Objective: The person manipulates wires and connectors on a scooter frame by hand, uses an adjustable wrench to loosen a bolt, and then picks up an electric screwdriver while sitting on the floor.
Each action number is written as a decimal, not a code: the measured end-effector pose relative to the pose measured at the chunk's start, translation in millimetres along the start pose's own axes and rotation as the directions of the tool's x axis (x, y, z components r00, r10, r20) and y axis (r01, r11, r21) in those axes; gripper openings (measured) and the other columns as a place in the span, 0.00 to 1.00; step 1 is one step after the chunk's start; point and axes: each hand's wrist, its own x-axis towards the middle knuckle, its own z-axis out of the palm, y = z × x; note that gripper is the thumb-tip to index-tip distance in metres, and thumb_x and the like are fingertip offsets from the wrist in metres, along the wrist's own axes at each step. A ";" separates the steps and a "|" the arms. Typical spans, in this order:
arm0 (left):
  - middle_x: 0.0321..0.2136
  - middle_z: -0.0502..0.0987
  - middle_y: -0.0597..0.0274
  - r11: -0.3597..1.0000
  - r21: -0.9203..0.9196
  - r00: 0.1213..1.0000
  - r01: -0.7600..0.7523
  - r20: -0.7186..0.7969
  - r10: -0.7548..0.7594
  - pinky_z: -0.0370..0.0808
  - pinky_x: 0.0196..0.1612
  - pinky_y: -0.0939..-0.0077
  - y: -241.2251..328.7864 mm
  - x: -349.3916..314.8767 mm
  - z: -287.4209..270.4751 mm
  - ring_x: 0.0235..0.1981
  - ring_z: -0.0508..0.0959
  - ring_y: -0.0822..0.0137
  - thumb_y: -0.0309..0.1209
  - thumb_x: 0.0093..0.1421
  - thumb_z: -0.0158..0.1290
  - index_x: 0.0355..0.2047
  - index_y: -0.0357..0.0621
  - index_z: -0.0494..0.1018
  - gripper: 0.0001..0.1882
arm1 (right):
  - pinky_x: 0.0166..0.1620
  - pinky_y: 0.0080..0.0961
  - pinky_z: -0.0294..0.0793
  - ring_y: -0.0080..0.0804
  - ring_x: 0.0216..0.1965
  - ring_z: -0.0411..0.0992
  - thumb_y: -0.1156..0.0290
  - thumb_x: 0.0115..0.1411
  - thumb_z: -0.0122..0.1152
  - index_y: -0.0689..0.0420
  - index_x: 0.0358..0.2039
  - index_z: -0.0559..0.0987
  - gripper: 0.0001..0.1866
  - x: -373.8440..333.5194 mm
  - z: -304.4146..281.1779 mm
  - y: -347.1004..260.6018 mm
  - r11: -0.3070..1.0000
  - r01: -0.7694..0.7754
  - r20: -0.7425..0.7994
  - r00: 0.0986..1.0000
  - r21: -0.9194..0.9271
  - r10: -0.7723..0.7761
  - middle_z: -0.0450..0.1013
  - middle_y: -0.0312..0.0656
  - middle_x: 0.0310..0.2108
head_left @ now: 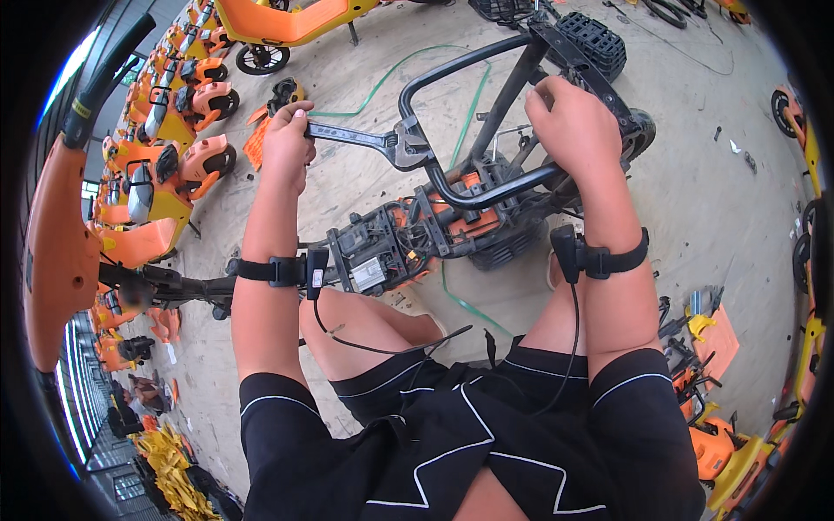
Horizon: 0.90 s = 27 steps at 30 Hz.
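My left hand (289, 141) is closed round the handle end of a large adjustable wrench (354, 136). The jaws of the wrench sit at a bend of the black tubular rail (445, 178) on a stripped electric scooter frame (408, 227). My right hand (576, 122) is curled over the rear part of that frame, by the black bracket (569, 54); its fingertips are partly hidden. Exposed wiring and a silver box (368, 274) lie in the frame's middle, in front of my knees.
An orange front panel with a handlebar (65, 252) rises at the left. Rows of orange and yellow scooters (161, 187) stand beyond it. Green strap (469, 311) runs over the concrete floor under the frame. Loose parts (695, 347) lie at the right, yellow pieces (165, 460) at lower left.
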 end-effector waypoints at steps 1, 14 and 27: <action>0.25 0.65 0.71 1.000 -0.012 1.000 0.003 -0.001 -0.004 0.54 0.17 0.82 -0.8 1.2 0.0 0.14 0.56 0.80 0.30 0.72 0.43 0.47 0.43 0.73 0.11 | 0.45 0.42 0.76 0.48 0.41 0.78 0.55 0.62 0.53 0.53 0.41 0.82 0.18 1.5 0.9 0.6 1.000 0.002 0.000 1.000 -0.004 -0.002 0.80 0.47 0.37; 0.25 0.65 0.71 0.986 -0.114 0.991 -0.120 -0.077 0.112 0.54 0.17 0.84 -5.6 -4.8 7.6 0.13 0.55 0.81 0.27 0.71 0.42 0.48 0.44 0.72 0.10 | 0.43 0.45 0.78 0.50 0.39 0.78 0.58 0.62 0.52 0.55 0.36 0.81 0.15 3.3 -0.3 -0.5 1.000 0.000 0.011 1.000 -0.017 0.000 0.80 0.47 0.35; 0.25 0.67 0.68 0.963 -0.237 0.992 -0.125 -0.063 0.114 0.56 0.17 0.81 -15.3 2.0 4.9 0.13 0.57 0.79 0.25 0.69 0.43 0.50 0.42 0.69 0.11 | 0.42 0.41 0.77 0.49 0.37 0.78 0.55 0.62 0.55 0.52 0.39 0.82 0.16 4.1 6.6 6.0 0.999 0.010 -0.023 1.000 -0.040 -0.010 0.80 0.46 0.33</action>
